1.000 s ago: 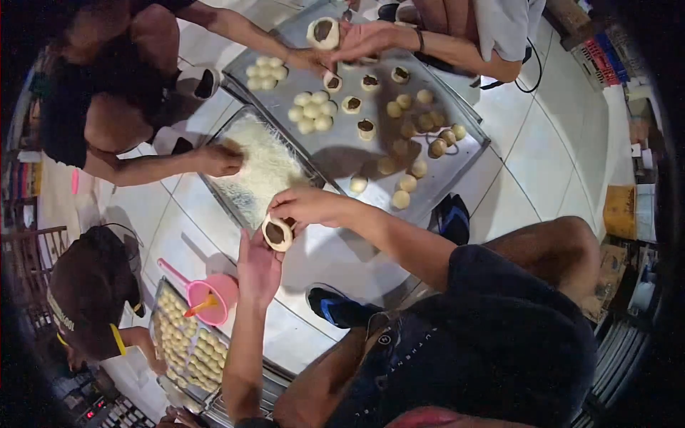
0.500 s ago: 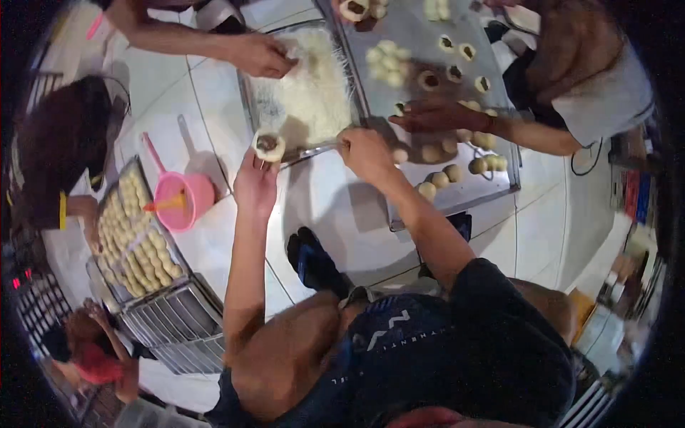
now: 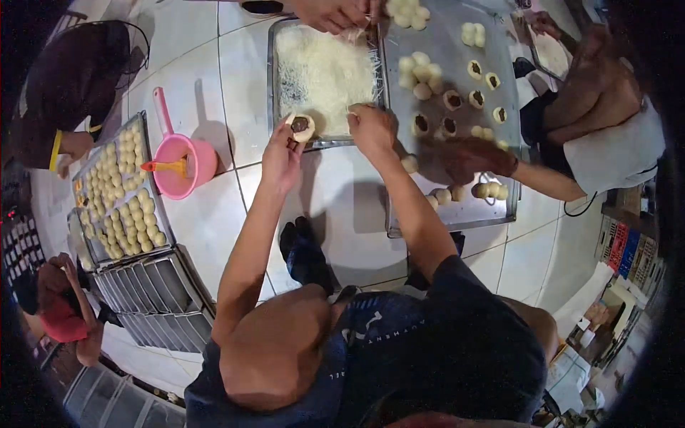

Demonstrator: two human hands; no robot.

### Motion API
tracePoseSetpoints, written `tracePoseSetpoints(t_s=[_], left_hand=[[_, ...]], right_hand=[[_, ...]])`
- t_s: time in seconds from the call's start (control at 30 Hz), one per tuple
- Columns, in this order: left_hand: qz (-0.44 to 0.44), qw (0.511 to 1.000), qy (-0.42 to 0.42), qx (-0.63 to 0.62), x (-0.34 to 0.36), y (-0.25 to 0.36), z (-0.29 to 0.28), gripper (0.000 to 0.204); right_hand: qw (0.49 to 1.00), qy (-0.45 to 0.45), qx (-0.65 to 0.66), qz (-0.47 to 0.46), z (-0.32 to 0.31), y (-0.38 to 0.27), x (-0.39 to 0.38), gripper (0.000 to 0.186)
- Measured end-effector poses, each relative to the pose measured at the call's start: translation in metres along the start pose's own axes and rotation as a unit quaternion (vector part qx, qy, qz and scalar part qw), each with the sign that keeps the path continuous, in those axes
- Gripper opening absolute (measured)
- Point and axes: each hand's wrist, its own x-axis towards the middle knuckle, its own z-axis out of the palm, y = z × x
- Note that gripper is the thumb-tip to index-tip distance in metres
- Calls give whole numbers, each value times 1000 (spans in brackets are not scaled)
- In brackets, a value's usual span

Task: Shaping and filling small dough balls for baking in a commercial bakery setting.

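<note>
- Pale floor tiles [image 3: 193,221] are spreading beneath the trays and the people, with thin dark joints running between them
- Left hand [image 3: 280,158] is grasping a dough round [image 3: 302,128] with dark brown filling, holding it at the near left corner of a shallow metal tray [image 3: 272,71]
- Right hand [image 3: 372,130] is curling its fingers at that tray's near right corner; whether it is pinching anything, one cannot tell
- Pale shreds [image 3: 325,78] are covering most of the shallow tray's bottom
- Another person's hands [image 3: 335,14] are working at its far right edge
- Wide metal tray [image 3: 452,55] on the right is carrying clustered dough balls [image 3: 421,71] and several small dark-filled dough pieces [image 3: 477,98]
- Co-worker's blurred hand [image 3: 477,160] is hovering over its near part
- Pink handled pot [image 3: 184,167] is standing on the left, an orange tool [image 3: 165,167] leaning inside
- Farther left, rows of dough balls [image 3: 132,221] are filling another tray [image 3: 167,230], with stacked metal trays [image 3: 153,292] showing at its near side
</note>
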Motion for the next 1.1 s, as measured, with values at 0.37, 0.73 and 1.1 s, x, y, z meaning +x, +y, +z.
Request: tracePoseSetpoints(t_s=[0.37, 0.73, 1.1], left_hand=[[17, 1000, 10, 15, 0, 3, 18, 38], [33, 999, -29, 3, 18, -1, 21, 37], [23, 997, -10, 74, 22, -18, 29, 31]], right_hand=[[983, 82, -149, -75, 21, 0, -12, 23], [986, -5, 156, -61, -7, 18, 14, 23], [974, -122, 142, -128, -11, -29, 29, 22]])
